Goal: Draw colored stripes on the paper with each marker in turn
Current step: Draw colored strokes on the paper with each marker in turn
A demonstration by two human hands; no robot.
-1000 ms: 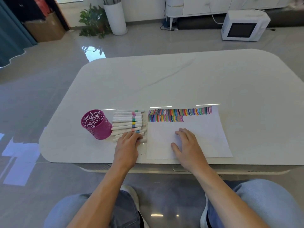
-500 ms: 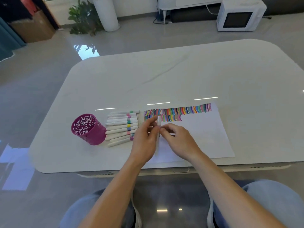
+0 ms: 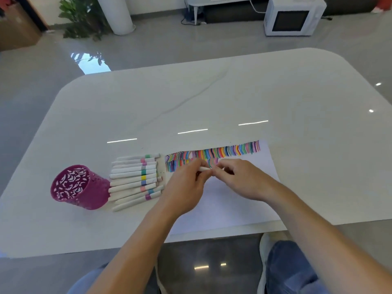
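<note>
1. Holding one white marker (image 3: 204,168) over the paper (image 3: 233,200), with the left hand (image 3: 186,185) on its left part and the right hand (image 3: 241,179) on its right end.
2. Pinching from both sides: left fingers curled round the barrel, right fingertips closed on the other end. Can't tell cap from body under those fingers.
3. Lying roughly level, left to right, just in front of the stripes (image 3: 231,150).
4. Running along the paper's far edge in two rows: a long upper one, and a shorter lower one at the left.
5. Spotting the other markers (image 3: 133,179) side by side on the table (image 3: 212,98), just left of the paper.
6. Next to them, further left, a purple cup (image 3: 78,187) with a cut-out pattern.
7. On the floor beyond the table, a white microwave (image 3: 292,15) and a plant (image 3: 82,18).
</note>
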